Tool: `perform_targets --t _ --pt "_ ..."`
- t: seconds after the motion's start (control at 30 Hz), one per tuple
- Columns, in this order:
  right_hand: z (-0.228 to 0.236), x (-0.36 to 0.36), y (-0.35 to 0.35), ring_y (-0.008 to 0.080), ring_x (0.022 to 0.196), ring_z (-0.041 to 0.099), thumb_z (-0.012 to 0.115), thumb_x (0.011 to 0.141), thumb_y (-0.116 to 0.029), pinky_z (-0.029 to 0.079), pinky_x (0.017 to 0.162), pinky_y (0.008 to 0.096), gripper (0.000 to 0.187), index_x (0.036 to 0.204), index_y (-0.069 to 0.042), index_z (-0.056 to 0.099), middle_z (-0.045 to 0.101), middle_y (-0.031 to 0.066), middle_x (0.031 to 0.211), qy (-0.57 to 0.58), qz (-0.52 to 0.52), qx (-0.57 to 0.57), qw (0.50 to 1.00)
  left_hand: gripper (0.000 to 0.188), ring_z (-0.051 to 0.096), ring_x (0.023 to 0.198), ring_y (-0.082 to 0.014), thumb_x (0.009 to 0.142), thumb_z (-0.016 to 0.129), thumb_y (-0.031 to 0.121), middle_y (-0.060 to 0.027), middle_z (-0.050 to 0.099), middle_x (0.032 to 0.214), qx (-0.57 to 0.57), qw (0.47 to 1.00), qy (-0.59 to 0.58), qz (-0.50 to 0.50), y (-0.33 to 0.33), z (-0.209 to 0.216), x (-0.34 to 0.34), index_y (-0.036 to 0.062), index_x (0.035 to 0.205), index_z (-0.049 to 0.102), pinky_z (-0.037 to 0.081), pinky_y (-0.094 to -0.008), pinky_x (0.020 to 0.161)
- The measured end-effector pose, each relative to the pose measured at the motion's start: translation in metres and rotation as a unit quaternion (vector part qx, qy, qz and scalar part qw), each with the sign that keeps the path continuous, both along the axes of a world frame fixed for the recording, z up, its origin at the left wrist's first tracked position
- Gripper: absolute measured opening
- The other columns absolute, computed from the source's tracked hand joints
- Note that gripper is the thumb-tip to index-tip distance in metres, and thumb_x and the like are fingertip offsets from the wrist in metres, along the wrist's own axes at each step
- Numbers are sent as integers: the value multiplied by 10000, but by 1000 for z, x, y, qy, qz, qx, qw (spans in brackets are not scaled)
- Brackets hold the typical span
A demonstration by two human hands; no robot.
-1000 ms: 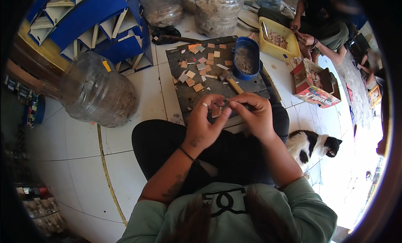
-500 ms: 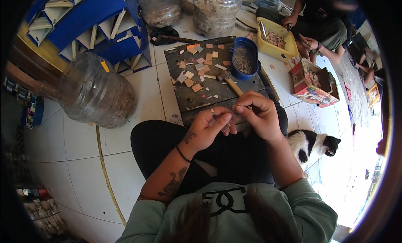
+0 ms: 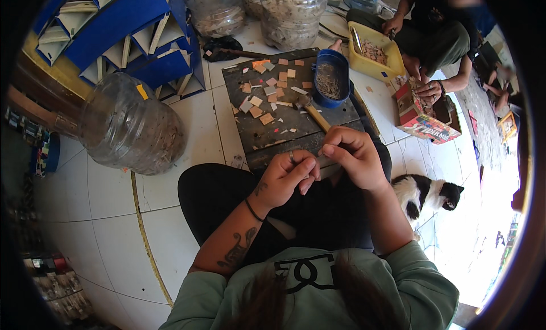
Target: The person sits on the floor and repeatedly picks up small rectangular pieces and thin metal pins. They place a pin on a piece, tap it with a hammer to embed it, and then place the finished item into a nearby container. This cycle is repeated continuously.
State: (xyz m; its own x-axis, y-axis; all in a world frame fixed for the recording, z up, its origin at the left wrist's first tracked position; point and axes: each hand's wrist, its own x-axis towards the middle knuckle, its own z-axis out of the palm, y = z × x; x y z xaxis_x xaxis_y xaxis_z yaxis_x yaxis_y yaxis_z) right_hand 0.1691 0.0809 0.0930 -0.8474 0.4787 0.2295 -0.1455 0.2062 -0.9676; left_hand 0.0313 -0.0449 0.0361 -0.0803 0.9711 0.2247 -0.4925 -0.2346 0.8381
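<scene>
Close together over my lap, my left hand [image 3: 291,175] and my right hand [image 3: 354,160] work at the near edge of a dark board [image 3: 264,142]. Thumb and fingertips of the right are pinched; whatever sits between them is too small to name. The fingers of the left are curled, with the thumb over them, and what they hold is hidden. Just beyond my right hand lies a hammer [image 3: 318,118], its wooden handle toward me. Small square tiles [image 3: 266,118] in tan, pink and grey are scattered on the board. A blue tub [image 3: 346,98] at its far right holds thin pin-like pieces.
A black-and-white cat [image 3: 424,194] sits to my right. Another person's hand [image 3: 427,92] reaches into a red box [image 3: 410,113], near a yellow tub [image 3: 364,66] of small pieces. Large see-through jars [image 3: 133,125] stand left and at the back, beside a blue rack [image 3: 131,40].
My left hand's fingers have curled in more, hiding the small flat piece seen in it before. The other person's hand has moved down into the red box.
</scene>
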Motion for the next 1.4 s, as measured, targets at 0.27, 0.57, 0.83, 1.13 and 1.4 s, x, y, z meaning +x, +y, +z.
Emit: perform_targets --t 0.27,0.57,0.83,1.13,1.4 --pt "-16 -5 7 44 685 473 626 929 -89 385 625 230 171 788 1 589 554 -30 739 -29 29 -129 991 307 446 552 -40 1045 456 224 14 504 650 13 998 -43 -39 6 -17 0 16 860 584 396 -203 532" --pt "-17 -25 33 145 637 560 689 865 -78 432 582 291 86 892 4 689 607 77 753 -70 -77 228 968 149 598 872 -228 905 606 101 -50 649 873 6 850 488 199 22 -4 -36 67 1021 692 440 -365 882" --pt "-32 -11 36 313 807 629 751 804 -176 506 708 389 232 946 -27 646 622 113 857 -175 -182 381 890 66 615 798 -255 820 693 72 -46 651 797 15 749 567 343 33 -21 -29 65 881 668 430 -419 942" --pt "-67 43 9 413 1011 597 639 825 -18 495 853 473 498 1281 -52 441 558 203 1139 -315 -193 326 870 70 611 786 -268 892 632 93 -75 644 771 37 716 572 398 39 -36 -21 37 859 657 429 -466 995" --pt "-19 79 -16 375 994 639 523 959 -56 489 852 377 476 1424 -82 427 628 224 1091 -292 -144 48 944 116 628 791 -312 915 611 88 -114 647 766 13 689 623 371 45 -34 -22 5 841 644 461 -468 971"
